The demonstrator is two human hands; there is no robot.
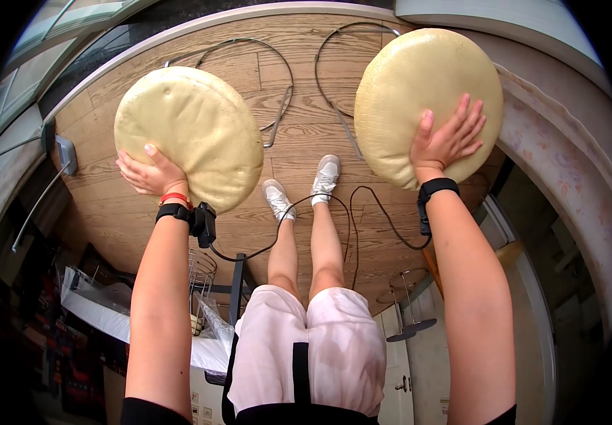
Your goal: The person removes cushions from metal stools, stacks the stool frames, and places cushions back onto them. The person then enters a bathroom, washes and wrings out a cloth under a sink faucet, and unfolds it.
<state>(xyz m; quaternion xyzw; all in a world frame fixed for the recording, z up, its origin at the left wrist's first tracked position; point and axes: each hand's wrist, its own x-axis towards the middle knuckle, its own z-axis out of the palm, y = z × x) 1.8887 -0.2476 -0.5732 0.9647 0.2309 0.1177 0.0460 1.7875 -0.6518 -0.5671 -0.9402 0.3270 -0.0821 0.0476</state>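
Two stools with round, pale yellow padded seats stand in front of me. My left hand (pixel 151 172) lies flat on the near left edge of the left stool (pixel 196 127), thumb apart from the fingers. On the right stool (pixel 405 85), my right hand (pixel 450 138) rests palm down with its fingers spread. The left seat's cover is wrinkled; the right one looks smoother. Curved metal legs show beside both seats. Each wrist wears a black strap, and a red band circles the left wrist too.
The wood floor (pixel 306 106) spreads around my white shoes (pixel 326 177). A black cable (pixel 256 253) runs from the left wrist across my legs toward the right one. A floral cloth (pixel 543 142) hangs at the right; a power strip (pixel 66 154) is at the left.
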